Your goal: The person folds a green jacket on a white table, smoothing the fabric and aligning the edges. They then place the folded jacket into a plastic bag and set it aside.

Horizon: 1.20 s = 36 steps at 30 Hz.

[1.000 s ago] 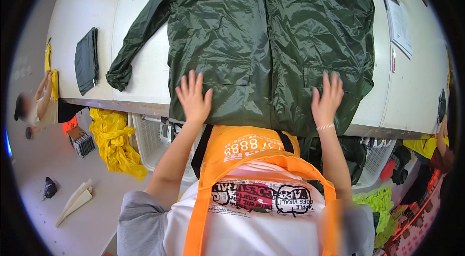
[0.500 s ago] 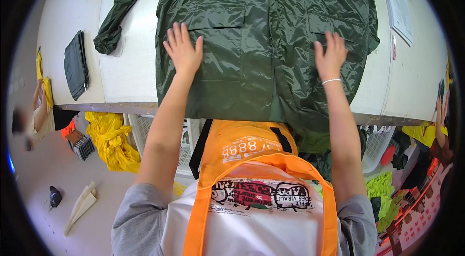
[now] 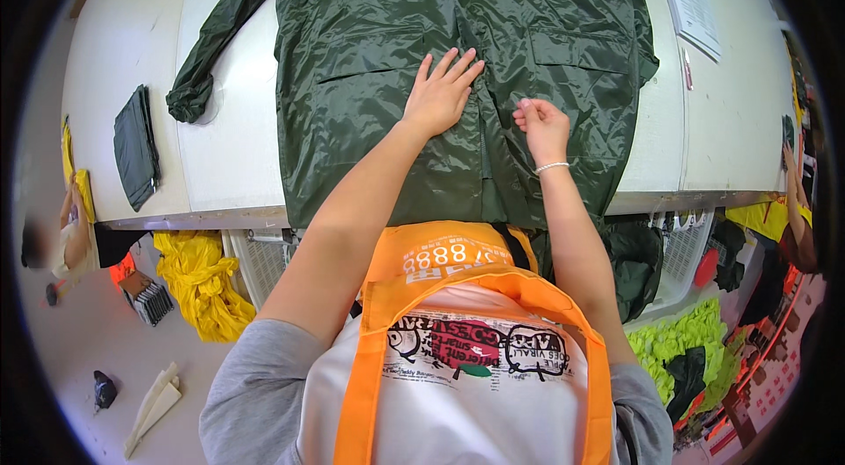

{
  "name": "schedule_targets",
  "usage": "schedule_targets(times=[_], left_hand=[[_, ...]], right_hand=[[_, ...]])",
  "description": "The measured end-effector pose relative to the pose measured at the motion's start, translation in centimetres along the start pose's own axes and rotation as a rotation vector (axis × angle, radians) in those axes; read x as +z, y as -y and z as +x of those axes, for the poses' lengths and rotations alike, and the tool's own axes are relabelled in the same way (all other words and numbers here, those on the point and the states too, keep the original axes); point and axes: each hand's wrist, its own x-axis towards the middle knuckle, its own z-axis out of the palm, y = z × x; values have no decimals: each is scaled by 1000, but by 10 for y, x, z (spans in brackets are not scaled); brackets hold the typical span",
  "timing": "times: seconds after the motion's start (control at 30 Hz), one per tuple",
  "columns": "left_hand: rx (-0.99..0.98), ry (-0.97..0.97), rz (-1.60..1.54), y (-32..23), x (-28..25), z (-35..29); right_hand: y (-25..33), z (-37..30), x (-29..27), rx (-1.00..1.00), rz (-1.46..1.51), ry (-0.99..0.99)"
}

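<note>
A shiny dark green jacket (image 3: 378, 121) lies spread on the white table, its hem hanging at the near edge. Flat on it, beside the front opening, rests my left hand (image 3: 438, 97), fingers stretched out. My right hand (image 3: 543, 126) is just right of the opening, below a pocket flap (image 3: 579, 51). Its fingers are pinched together over the jacket; what is between the fingertips is too small to tell. One sleeve (image 3: 216, 51) reaches out to the left, its cuff bunched.
A folded dark green piece (image 3: 136, 148) lies on the table (image 3: 229, 157) at left. Papers (image 3: 691, 7) and a small pen-like item (image 3: 687, 69) are at right. Below stand white baskets (image 3: 264, 258), yellow fabric (image 3: 198, 280) and lime fabric (image 3: 673, 337). Other people work at both sides.
My left hand has moved right, from the left pocket to the front opening. My right hand has come inward and down, its fingers closing to a pinch. The jacket has shifted slightly left.
</note>
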Motion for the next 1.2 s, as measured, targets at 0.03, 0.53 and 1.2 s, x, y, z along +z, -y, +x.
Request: schedule_targets(times=[0.03, 0.53, 1.2], left_hand=[[-5, 3, 5, -1, 0, 0], [-3, -23, 22, 2, 7, -4], [-37, 46, 36, 3, 7, -4]], right_hand=[[-1, -1, -8, -3, -16, 8], [-30, -121, -97, 76, -162, 151], [-8, -52, -21, -268, -80, 434]])
